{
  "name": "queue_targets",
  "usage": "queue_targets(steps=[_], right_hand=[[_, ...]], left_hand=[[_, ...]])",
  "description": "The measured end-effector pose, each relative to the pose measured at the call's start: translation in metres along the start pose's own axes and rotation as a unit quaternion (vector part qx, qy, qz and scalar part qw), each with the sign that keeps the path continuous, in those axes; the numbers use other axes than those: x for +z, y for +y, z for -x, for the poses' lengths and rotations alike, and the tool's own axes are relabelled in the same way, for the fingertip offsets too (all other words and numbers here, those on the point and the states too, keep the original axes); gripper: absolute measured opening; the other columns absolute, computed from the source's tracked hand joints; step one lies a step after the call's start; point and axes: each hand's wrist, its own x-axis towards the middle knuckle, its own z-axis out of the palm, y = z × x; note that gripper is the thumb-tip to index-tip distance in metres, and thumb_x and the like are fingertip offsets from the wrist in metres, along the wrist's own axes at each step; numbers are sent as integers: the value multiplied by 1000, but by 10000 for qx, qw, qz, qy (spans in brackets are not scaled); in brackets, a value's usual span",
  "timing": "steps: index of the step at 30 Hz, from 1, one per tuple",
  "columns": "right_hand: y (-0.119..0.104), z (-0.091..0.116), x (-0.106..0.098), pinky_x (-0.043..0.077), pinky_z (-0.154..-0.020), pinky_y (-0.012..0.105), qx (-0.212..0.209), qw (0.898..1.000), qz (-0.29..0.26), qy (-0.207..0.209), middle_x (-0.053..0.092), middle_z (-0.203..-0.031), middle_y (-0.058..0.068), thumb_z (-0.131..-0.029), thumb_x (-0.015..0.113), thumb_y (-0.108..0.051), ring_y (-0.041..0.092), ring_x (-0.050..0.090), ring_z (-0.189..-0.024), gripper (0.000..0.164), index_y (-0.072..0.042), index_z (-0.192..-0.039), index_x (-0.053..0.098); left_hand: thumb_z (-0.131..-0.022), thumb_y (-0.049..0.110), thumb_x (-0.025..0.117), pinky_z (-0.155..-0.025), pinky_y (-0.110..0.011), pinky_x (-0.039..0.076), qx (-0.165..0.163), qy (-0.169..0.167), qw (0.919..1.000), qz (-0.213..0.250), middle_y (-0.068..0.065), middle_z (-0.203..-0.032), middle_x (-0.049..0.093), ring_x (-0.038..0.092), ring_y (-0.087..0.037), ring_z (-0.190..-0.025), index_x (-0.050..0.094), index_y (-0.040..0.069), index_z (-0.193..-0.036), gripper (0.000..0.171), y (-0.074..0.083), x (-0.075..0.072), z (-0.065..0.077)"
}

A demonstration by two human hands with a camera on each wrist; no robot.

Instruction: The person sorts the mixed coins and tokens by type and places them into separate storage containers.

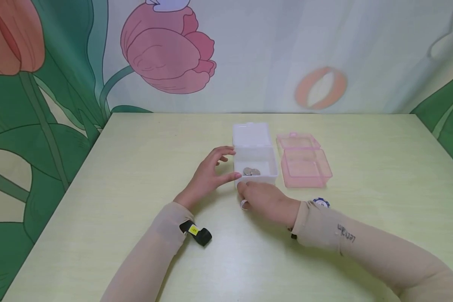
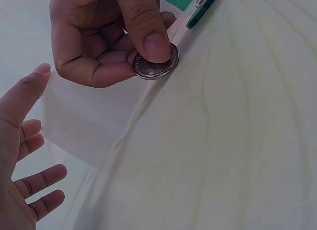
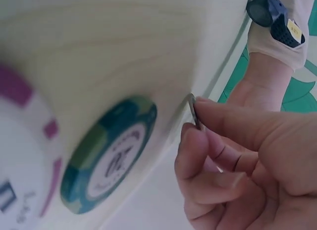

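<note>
My right hand [image 1: 266, 200] pinches a silver coin [image 2: 156, 66] between thumb and fingers, just in front of an open white plastic box [image 1: 256, 180]. Two silver coins [image 1: 251, 171] lie inside that box, whose lid [image 1: 251, 135] is folded back. At the box's left side is my left hand [image 1: 207, 173], its thumb and fingers spread and loosely bent around the near corner; nothing is in its grasp. In the right wrist view, a green poker chip [image 3: 111, 155] and a purple-and-white chip [image 3: 25, 145] are near the pinched coin.
An open, see-through pink box [image 1: 307, 183] stands right of the white one. Partly covered by the right sleeve is a blue-and-white poker chip [image 1: 321, 202]. Behind the pale table [image 1: 147, 151] hangs a flower-patterned curtain [image 1: 249, 54].
</note>
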Motion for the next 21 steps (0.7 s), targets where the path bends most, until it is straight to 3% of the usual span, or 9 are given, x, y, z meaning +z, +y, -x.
queue_targets(steps=[8, 17, 21], right_hand=[[3, 0, -10, 44, -60, 21, -282, 9991, -303, -87, 60, -71, -4, -80, 66, -15, 8, 53, -63, 12, -13, -83, 55], [14, 3, -28, 39, -57, 19, -480, 9913, -1200, -246, 56, -66, -6, -83, 63, -19, 7, 47, -59, 7, -17, -83, 56], [19, 4, -34, 38, -55, 19, -539, 9890, -1335, -352, 54, -66, -7, -83, 63, -21, 6, 45, -56, 8, -19, -82, 56]], left_hand=[[-74, 35, 72, -94, -39, 40, 14, 8, 10000, -39, 10, -135, 42, 50, -20, -107, 48, 19, -122, 57, -1, 0, 0], [-74, 34, 72, -93, -40, 40, 5, 5, 10000, -84, 9, -135, 42, 51, -21, -108, 46, 19, -124, 58, -1, -1, 0], [-75, 35, 71, -93, -40, 40, 22, -1, 10000, -78, 8, -134, 42, 51, -22, -109, 47, 20, -123, 56, -3, 0, -1]])
